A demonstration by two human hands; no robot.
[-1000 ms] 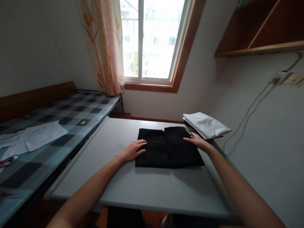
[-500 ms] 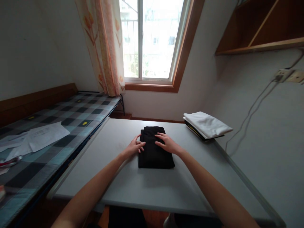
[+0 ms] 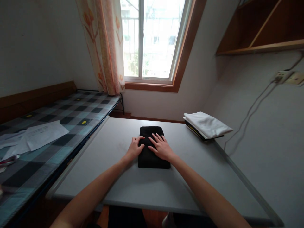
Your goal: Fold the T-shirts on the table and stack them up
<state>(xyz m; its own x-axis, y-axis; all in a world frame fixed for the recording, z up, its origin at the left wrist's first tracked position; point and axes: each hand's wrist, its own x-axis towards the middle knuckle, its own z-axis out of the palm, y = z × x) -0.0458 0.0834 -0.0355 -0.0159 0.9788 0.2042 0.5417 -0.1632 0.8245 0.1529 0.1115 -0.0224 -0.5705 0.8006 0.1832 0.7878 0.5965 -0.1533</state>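
Note:
A folded black garment point(image 3: 153, 161) lies flat on the white table in front of me; its exact kind does not show. My right hand point(image 3: 162, 148) rests on its top right part, palm down with the fingers spread. At the left edge of the garment is my left hand point(image 3: 135, 148), its thumb and index finger bent and apart, their tips touching the cloth. The other fingers of that hand are partly hidden.
A stack of folded cloths, white on top point(image 3: 206, 124), sits at the table's point(image 3: 114, 186) back right corner. To the left, papers point(image 3: 45, 134) lie on a checked bed point(image 3: 92, 110). A wooden shelf point(image 3: 258, 47) and cables point(image 3: 249, 110) are on the right wall.
The garment's right side has become narrower and straighter. My right hand has moved slightly left and down with its fingers spreading flat. My left hand has shifted slightly at the left edge.

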